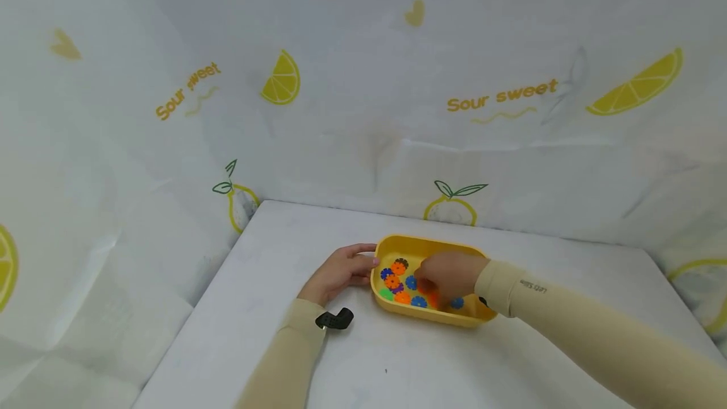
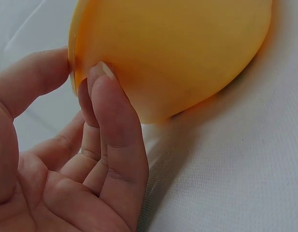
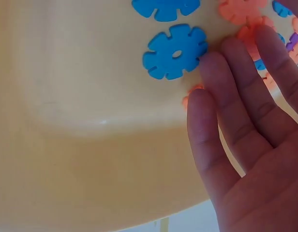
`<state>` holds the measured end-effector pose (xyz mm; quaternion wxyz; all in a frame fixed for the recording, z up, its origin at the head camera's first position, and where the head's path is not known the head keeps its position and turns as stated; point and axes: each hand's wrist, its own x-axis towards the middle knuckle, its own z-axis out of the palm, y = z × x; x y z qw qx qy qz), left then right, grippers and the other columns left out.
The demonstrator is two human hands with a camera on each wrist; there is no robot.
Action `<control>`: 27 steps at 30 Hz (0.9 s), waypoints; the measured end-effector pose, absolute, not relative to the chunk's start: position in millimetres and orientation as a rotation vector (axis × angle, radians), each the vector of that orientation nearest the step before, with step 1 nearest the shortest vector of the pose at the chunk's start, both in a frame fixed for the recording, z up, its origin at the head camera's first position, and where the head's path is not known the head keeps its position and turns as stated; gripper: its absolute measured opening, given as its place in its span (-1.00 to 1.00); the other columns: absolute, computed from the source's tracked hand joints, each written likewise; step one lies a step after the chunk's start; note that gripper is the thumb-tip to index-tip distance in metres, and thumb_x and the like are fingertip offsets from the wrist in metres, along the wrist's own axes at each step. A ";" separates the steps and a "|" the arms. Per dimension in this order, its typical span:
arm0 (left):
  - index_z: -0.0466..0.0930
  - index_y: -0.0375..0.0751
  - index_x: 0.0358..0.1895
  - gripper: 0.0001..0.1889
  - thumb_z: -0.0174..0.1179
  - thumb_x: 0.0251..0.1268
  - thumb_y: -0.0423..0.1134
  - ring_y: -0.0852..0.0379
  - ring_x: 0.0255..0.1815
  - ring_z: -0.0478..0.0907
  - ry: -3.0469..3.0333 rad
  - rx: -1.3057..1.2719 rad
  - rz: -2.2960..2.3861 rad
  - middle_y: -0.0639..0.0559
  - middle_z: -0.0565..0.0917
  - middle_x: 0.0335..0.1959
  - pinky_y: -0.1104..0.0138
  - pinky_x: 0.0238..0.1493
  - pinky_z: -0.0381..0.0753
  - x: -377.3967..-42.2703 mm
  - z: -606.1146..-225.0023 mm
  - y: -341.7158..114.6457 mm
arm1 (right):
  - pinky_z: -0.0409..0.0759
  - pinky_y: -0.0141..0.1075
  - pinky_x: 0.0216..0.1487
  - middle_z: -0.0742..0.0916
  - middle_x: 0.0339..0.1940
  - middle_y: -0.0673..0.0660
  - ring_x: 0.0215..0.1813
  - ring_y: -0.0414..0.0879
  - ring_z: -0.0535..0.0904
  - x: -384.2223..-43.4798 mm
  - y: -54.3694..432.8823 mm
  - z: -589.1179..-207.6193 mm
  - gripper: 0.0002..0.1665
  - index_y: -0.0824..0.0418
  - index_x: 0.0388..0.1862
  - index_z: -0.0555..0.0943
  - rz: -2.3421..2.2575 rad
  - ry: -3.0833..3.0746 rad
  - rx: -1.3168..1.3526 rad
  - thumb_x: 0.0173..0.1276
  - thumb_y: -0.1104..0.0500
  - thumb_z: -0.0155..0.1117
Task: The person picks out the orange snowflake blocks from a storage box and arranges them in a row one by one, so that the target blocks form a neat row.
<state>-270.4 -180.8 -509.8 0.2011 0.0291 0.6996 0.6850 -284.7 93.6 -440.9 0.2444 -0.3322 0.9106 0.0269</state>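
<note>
A yellow plastic tray with rounded corners lies on the white table. Several notched snowflake discs are in it, among them an orange disc, a green disc and a blue disc. At the tray's left end, my left hand holds the wall, thumb and fingers at the rim. My right hand is down inside the tray among the discs, its fingers fairly straight and touching orange pieces. In the head view the right hand covers part of the tray, and its fingertips are hard to see there.
The white table runs up to a white backdrop printed with lemons and lettering. A black strap piece sticks out at the left wrist. The tray's walls stand around the right hand.
</note>
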 end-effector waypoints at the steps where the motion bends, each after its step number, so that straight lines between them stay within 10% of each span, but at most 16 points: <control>1: 0.56 -0.04 0.51 -0.43 0.39 0.50 -0.06 0.13 -0.21 0.68 1.952 0.081 1.914 -0.09 0.79 0.01 0.35 -0.07 0.78 -270.8 -510.0 -180.4 | 0.60 -0.19 0.08 0.63 -0.29 -0.14 -0.14 -0.13 0.52 -284.5 93.2 -441.7 -0.62 -0.10 -0.07 0.71 0.096 2.491 -0.917 0.21 0.08 0.72; 20: 0.54 -0.09 0.52 -0.34 0.44 0.44 0.04 0.09 -0.13 0.72 1.961 0.094 1.917 -0.15 0.78 0.17 0.31 0.01 0.79 -271.3 -515.4 -175.9 | 0.62 -0.21 0.02 0.66 -0.30 -0.13 -0.18 -0.13 0.54 -282.7 104.4 -429.9 -0.75 0.01 -0.13 0.74 -0.068 2.511 -0.923 0.28 0.20 0.64; 27: 0.51 0.00 0.54 -0.33 0.45 0.44 0.04 0.11 -0.28 0.61 1.976 0.076 1.927 -0.01 0.74 -0.14 0.34 -0.10 0.74 -267.7 -520.3 -179.3 | 0.62 -0.19 -0.01 0.70 -0.26 -0.12 -0.15 -0.12 0.55 -279.8 134.6 -422.9 -0.81 -0.03 -0.27 0.75 -0.224 2.559 -0.856 0.28 0.15 0.66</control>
